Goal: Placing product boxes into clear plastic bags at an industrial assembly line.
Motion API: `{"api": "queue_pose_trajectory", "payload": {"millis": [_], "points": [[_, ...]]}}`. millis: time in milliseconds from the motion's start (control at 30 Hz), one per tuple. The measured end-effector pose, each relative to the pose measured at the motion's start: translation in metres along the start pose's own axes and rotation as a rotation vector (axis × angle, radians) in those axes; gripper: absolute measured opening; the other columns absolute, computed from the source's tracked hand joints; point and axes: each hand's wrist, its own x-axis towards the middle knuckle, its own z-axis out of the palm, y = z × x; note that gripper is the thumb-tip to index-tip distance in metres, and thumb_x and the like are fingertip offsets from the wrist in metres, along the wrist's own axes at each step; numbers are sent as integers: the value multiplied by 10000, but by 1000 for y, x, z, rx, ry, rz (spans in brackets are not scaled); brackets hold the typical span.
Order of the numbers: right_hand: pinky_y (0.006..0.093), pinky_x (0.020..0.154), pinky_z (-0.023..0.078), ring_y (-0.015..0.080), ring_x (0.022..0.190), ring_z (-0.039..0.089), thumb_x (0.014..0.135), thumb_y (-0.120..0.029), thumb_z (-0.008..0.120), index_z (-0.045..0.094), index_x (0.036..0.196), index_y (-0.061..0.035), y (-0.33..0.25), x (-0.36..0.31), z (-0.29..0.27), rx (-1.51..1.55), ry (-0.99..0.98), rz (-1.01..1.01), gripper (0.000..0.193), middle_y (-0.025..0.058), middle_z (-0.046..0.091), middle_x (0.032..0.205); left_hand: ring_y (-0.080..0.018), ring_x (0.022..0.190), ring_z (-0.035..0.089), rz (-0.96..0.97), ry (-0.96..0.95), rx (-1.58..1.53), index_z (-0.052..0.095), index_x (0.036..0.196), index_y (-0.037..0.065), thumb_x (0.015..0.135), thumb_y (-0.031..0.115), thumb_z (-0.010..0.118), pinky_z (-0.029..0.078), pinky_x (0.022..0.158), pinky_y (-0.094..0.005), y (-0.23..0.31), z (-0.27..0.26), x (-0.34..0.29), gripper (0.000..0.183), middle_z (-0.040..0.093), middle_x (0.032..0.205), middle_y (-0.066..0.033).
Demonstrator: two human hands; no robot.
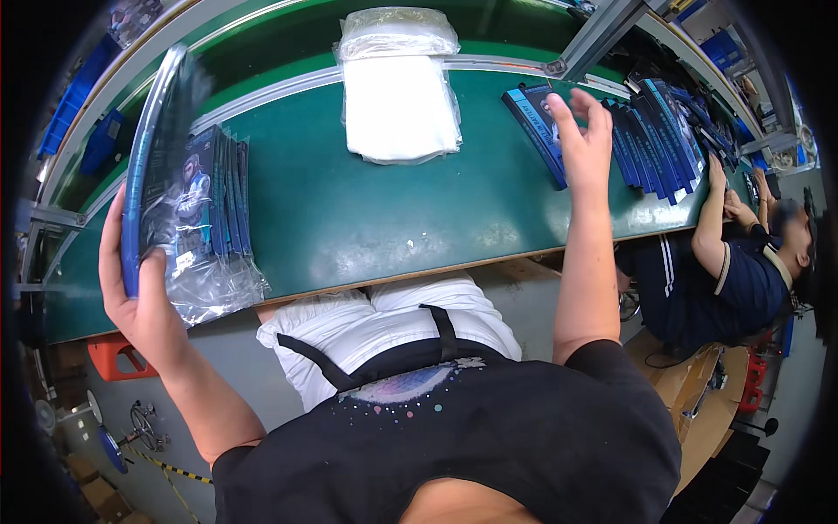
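Observation:
My left hand [140, 279] grips the lower end of a flat blue box in a clear plastic bag [133, 192], held upright on edge at the left of the table. Right beside it stands a row of similar bagged blue boxes [214, 196], their loose plastic bunched at the near side. My right hand [587, 140] is raised at the right, thumb and fingers apart, with nothing in it. Just left of that hand lies a single blue box [534, 131], partly overlapped by the thumb; whether they touch I cannot tell.
A stack of clear plastic bags [401, 105] lies at the back middle of the green table [367, 210]. Leaning blue boxes [659, 144] crowd the right end. A co-worker [742, 271] sits there, arms over the table. Metal rails [602, 44] frame the far side.

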Motion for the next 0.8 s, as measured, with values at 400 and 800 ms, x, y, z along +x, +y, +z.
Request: {"api": "queue_pose_trajectory", "payload": {"millis": [400, 800], "points": [[388, 910, 451, 291, 1046, 565, 622, -528, 784, 499, 1234, 20, -7, -27, 3, -195, -174, 175, 869, 183, 560, 1126, -324, 1316, 378, 286, -267, 783, 594, 1192, 67, 772, 34, 562, 281, 1084, -437, -28, 25, -4, 423, 499, 1335, -118], [302, 520, 503, 186, 707, 582, 971, -363, 446, 490, 1168, 29, -17, -53, -7, 1432, -738, 660, 441, 139, 596, 919, -259, 938, 586, 484, -678, 445, 674, 1007, 65, 747, -37, 618, 465, 820, -386, -68, 168, -10, 285, 630, 989, -70]]}}
